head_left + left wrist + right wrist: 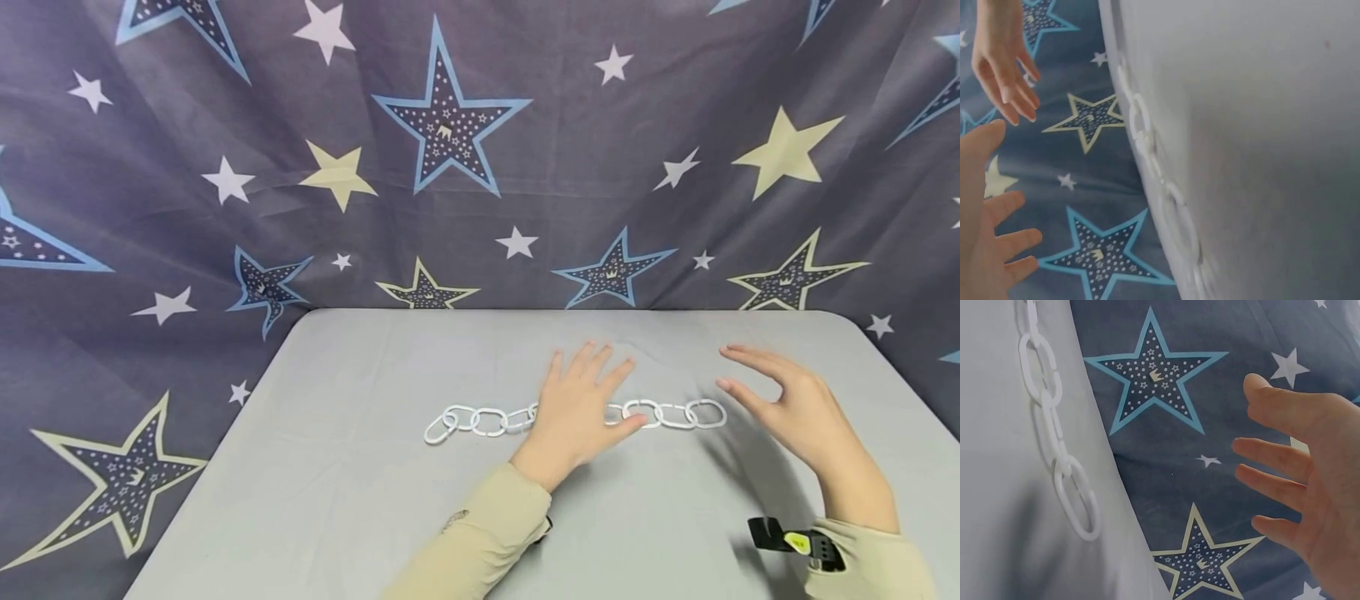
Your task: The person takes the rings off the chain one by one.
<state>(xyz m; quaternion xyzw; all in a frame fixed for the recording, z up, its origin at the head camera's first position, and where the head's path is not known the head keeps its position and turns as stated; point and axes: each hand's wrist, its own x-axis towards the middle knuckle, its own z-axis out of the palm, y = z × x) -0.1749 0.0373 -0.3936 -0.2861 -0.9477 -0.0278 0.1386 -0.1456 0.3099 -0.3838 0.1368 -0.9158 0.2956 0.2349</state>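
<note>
A white chain [491, 422] of several oval links lies stretched from left to right across the table in the head view. My left hand [573, 412], fingers spread, is over the chain's middle and hides some links. Beyond the chain's right end, my right hand [806, 412] is raised with thumb and fingers apart and holds nothing; its shadow falls on the table. The right wrist view shows the end link [1077, 499] of the chain on the table, apart from the right hand [1316, 481]. In the left wrist view, the left hand [988, 219] has its fingers extended, away from the chain [1179, 222].
The light grey table [315, 500] has rounded far corners. Directly behind it hangs a dark curtain [540, 150] printed with stars, which also runs along the left and right sides. A black strap [798, 543] with a yellow-green part sits at the right wrist.
</note>
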